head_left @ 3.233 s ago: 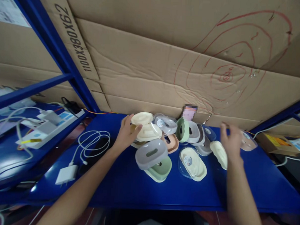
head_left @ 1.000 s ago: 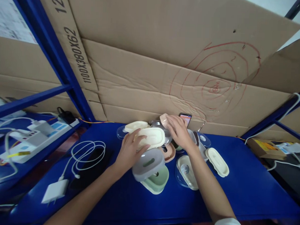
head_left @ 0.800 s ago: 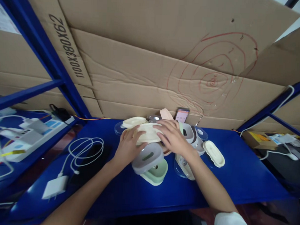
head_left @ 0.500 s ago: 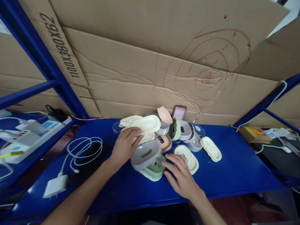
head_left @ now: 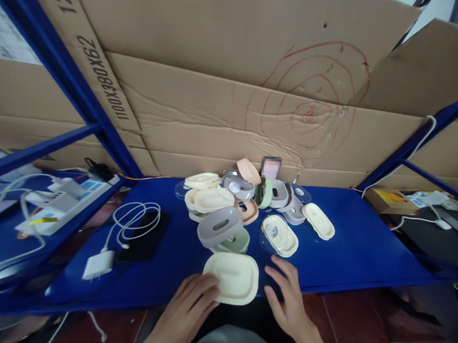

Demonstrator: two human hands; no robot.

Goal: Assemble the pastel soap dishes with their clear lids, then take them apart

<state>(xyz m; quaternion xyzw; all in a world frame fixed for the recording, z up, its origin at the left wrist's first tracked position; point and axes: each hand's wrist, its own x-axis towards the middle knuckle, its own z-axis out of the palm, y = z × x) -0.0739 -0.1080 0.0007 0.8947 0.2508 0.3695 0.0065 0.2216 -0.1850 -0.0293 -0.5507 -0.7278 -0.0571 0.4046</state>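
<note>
My left hand (head_left: 198, 299) grips a cream oval plastic tray (head_left: 234, 279) by its left end, above the table's front edge. To the right of that tray, my right hand (head_left: 286, 295) has its fingers apart and holds nothing. Just beyond the tray, a grey oval shell with a slot (head_left: 219, 226) leans on a green shell (head_left: 238, 241). More cream trays (head_left: 213, 200) lie stacked at the back left of the pile. Nearer my right hand is another cream tray (head_left: 284, 239) with a clear plastic piece (head_left: 266, 242) beside it.
Peach shells (head_left: 248, 171) and grey shells (head_left: 279, 194) fill the back of the blue table (head_left: 362, 248). A lone cream tray (head_left: 318, 221) lies right. On the left are a white charger (head_left: 98, 265), its cable and a black phone (head_left: 142, 243). Cardboard (head_left: 201, 114) walls the back.
My left hand has left the cream stack and come toward me, now with a cream tray in it. My right hand has drawn back from the green shell toward the front edge.
</note>
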